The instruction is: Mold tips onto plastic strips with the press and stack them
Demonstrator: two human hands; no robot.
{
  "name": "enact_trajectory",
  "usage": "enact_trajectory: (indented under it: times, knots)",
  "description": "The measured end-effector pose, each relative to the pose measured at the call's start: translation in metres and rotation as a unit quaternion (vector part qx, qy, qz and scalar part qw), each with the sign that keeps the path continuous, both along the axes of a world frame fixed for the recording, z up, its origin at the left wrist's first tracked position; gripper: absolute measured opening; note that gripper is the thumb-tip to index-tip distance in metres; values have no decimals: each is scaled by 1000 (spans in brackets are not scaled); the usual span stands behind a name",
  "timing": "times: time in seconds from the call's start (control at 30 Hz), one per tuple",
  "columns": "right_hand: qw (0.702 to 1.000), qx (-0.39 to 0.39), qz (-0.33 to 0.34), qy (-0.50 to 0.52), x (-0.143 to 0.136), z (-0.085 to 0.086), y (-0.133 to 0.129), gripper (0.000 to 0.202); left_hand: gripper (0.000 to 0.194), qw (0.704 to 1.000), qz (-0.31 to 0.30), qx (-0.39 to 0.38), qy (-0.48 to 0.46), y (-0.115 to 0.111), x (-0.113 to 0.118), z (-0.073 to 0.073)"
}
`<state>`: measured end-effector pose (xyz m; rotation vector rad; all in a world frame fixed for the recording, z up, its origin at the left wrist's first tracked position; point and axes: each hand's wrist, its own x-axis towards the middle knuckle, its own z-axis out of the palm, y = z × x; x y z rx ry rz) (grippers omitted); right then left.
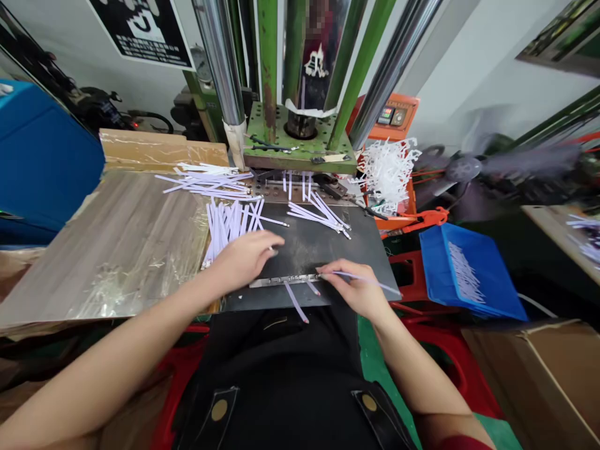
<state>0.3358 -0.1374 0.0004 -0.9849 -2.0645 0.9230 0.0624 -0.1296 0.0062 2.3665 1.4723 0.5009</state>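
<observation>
At the back of the bench, press (300, 160): green and steel, the biggest thing here, its top cut off by the upper edge and one spot up there pixelated.
Table (140, 225): wood-grained, off to the left, with clear film shining along its near part.
Fan (464, 169): over on the right, blades a pure smear, their shape impossible to make out.
Dark plate (304, 247): right under the action, in front of the press, its front left corner partly hidden by the left arm.
Blue bin (501, 278): low on the right, pale strips (466, 275) lying inside, too small to count.
Left hand (253, 255): over the plate, fingers curled, thumb close beneath them; anything pinched there is too small to see, so whether this grip is closed, I can't tell.
Right hand (359, 290): thumb and fingers pinched shut, and yes, they've got a strip! The palm is turned out of sight.
Strip pile (229, 222): a loose heap behind the left hand, which hides part of it.
Metal bar (274, 282): flat near the plate's front edge, between the hands, two strips (295, 302) sticking out toward the person; its right end meets the right fingertips, detail lost.
Held strip (385, 287): thin, lilac, slanting out rightward past the right hand, its inner tip unclear beside the bar.
</observation>
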Motion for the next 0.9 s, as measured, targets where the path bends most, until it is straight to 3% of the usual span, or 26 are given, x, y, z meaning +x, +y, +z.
enact_trajectory:
  times: [0.13,0.23,0.43,0.57,0.73,0.77,0.9]
  knots:
    - [998,47,-31,2,-5,-14,-2,8,33,993,45,-23,104,65,18,-5]
    - [993,114,-20,3,-9,-20,-6,10,16,991,21,-49,126,86,31,-11]
    - [967,240,54,-69,-10,-23,-11,20,22,990,-1,-24,136,64,14,-16]
    - [982,176,69,-17,-7,-30,-8,20,31,997,22,-23,77,70,-4,-14]
    - [987,157,29,-12,-4,-42,-10,21,6,993,-11,-74,91,95,-1,-8]
    - [986,161,28,-17,-4,-43,-11,21,8,993,-16,-74,95,95,2,-6]
    - [982,184,18,-30,-4,-44,-14,23,17,996,-3,-39,80,71,3,8]
